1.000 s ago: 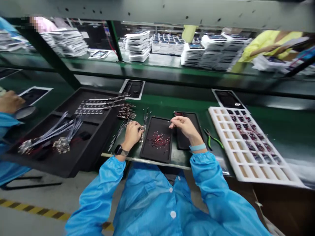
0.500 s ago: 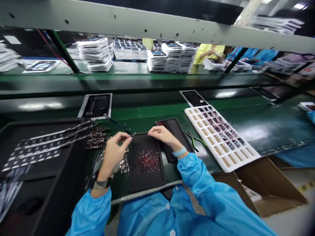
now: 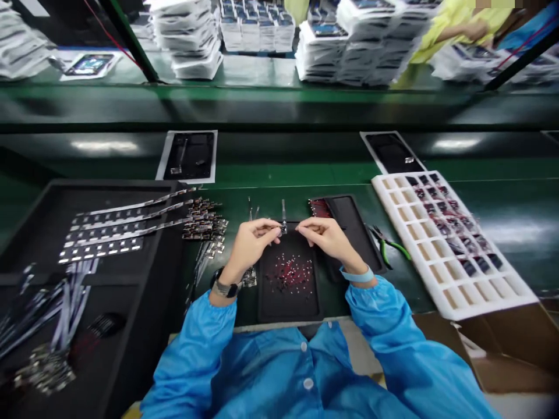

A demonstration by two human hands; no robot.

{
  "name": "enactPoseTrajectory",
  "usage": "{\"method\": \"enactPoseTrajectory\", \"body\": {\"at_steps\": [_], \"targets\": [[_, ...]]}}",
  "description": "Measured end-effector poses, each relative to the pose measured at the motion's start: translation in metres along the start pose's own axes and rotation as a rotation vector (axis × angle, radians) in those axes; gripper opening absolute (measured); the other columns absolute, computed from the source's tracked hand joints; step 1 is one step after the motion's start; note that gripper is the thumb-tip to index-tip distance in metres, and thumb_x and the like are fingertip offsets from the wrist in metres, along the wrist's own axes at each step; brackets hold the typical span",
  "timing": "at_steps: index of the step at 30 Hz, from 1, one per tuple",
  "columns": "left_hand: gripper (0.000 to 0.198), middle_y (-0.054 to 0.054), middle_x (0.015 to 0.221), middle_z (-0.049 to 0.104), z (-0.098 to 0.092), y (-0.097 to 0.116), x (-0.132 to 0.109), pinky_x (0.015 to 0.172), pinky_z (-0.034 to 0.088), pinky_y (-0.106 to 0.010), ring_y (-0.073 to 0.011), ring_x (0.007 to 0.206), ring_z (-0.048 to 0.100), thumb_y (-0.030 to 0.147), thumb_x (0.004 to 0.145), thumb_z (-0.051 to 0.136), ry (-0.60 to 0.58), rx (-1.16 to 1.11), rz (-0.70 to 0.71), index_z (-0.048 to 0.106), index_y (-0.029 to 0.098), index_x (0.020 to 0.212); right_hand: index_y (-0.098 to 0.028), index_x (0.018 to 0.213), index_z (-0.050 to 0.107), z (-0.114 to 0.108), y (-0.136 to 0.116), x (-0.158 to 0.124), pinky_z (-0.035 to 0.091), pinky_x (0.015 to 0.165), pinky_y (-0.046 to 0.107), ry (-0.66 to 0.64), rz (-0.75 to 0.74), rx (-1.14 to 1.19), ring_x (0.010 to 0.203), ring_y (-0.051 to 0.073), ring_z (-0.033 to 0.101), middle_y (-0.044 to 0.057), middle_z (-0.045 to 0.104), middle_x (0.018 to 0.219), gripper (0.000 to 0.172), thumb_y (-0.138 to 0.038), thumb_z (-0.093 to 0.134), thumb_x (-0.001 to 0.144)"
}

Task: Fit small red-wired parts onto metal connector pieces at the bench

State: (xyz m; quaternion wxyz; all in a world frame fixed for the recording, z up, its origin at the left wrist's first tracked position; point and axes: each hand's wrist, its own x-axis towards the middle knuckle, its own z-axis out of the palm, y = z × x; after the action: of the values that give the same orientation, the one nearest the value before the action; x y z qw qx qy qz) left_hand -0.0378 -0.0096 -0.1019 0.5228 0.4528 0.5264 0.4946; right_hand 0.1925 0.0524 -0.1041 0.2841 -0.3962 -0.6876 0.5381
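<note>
Between thumb and fingertips my left hand (image 3: pixel 251 241) pinches a thin flex cable (image 3: pixel 283 212) with a small shiny end piece. My right hand (image 3: pixel 328 237) is closed in a pinch just right of it; whatever is in those fingertips is too small to make out. Both hands are over the back of a shallow black tray (image 3: pixel 267 305). Small red and black parts with whitish dots (image 3: pixel 292 273) lie scattered in that tray. Left of my left hand is a pile of small metallic parts with strips (image 3: pixel 203 218).
A second black tray (image 3: pixel 371 247) with red-wired parts stands right, beside green-handled pliers (image 3: pixel 386 244). Further right lies a white compartment tray (image 3: pixel 441 279), partly filled. A large black tray (image 3: pixel 144 302) with flex strips stands left. Behind are two framed dark panels (image 3: pixel 192 157) (image 3: pixel 395 152).
The view has tilted down and shifted left. My hands have come closer together, and the flex cable, slanting back to the left before, now points away from me.
</note>
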Motion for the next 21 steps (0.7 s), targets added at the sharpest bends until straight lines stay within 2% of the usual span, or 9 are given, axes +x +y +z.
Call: {"method": "enactPoseTrajectory", "body": {"at_steps": [7, 15, 21], "targets": [[0.022, -0.005, 0.071, 0.074, 0.01, -0.009, 0.003, 0.064, 0.053, -0.027, -0.0156, 0.065, 0.069, 0.032, 0.082, 0.079, -0.081, 0.006, -0.02, 0.077, 0.013, 0.092, -0.012, 0.092, 0.076, 0.008, -0.002, -0.004, 0.042, 0.055, 0.024, -0.104, 0.023, -0.015, 0.055, 0.012, 0.057, 0.002, 0.066, 0.064, 0.033, -0.045, 0.072, 0.092], [0.021, -0.004, 0.075, 0.073, 0.014, 0.0, 0.006, 0.066, 0.054, -0.027, -0.0131, 0.063, 0.065, 0.034, 0.083, 0.078, -0.181, 0.072, -0.036, 0.076, 0.013, 0.087, -0.012, 0.084, 0.077, 0.006, -0.008, -0.006, 0.042, 0.054, 0.024, -0.153, 0.066, 0.057, 0.056, 0.012, 0.056, 0.003, 0.067, 0.064, 0.032, -0.044, 0.075, 0.086], [0.027, -0.005, 0.076, 0.074, 0.015, -0.002, 0.011, 0.068, 0.056, -0.028, -0.015, 0.066, 0.068, 0.04, 0.081, 0.082, -0.247, 0.068, -0.092, 0.076, 0.014, 0.086, -0.013, 0.078, 0.076, 0.001, 0.0, -0.003, 0.042, 0.054, 0.023, -0.192, 0.106, 0.084, 0.056, 0.012, 0.056, 0.003, 0.067, 0.063, 0.024, -0.036, 0.076, 0.082]]}}
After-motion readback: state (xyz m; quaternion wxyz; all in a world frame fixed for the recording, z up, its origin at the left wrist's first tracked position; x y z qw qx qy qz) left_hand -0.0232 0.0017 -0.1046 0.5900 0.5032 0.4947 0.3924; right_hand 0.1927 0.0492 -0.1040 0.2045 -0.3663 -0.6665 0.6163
